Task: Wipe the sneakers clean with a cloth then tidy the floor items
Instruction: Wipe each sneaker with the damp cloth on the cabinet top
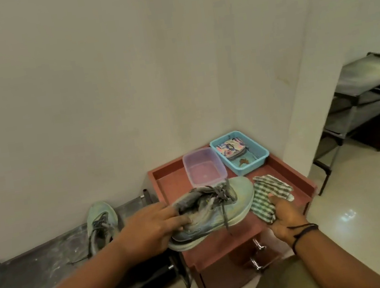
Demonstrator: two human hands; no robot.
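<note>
Left hand fingers curled into sneaker collar, right hand fingers wrapped around checked cloth.

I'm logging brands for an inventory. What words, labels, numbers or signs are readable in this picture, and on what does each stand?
No text is readable anywhere in this view.
Sneaker held in the left hand: no legible brand or logo; the surface is dusty and blurred.
Second sneaker on the dark rack: nothing legible.
Patterned item in the blue basket: a printed design, no letters discernible.
Checked cloth and clear container: no markings.
</note>
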